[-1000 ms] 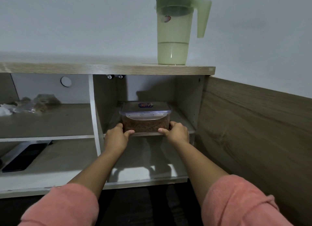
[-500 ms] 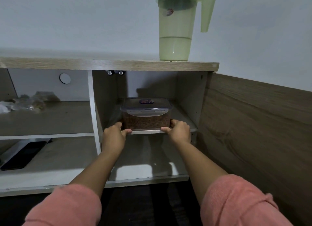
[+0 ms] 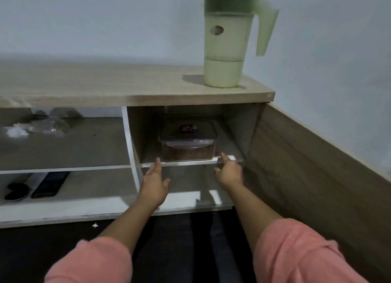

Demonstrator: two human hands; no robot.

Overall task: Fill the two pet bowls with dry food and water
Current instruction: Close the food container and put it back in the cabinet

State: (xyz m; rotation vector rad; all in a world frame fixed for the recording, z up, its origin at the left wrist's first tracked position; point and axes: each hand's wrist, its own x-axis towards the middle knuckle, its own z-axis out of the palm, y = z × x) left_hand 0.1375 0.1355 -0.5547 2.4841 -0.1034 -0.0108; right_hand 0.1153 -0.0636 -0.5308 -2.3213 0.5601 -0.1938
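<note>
Both grips released: left hand [image 3: 154,184] and right hand [image 3: 229,171] flank the shelved food container [image 3: 188,142], positioned, apparently, to grasp it.

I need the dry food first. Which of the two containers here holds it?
The clear lidded box on the right compartment's middle shelf, just beyond both hands: brown kibble shows through its wall. The green pitcher on the cabinet top holds pale liquid instead.

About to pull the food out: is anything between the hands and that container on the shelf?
Nothing visible. The food container sits at the front edge of the shelf, with the left hand and right hand open just before it.
</note>
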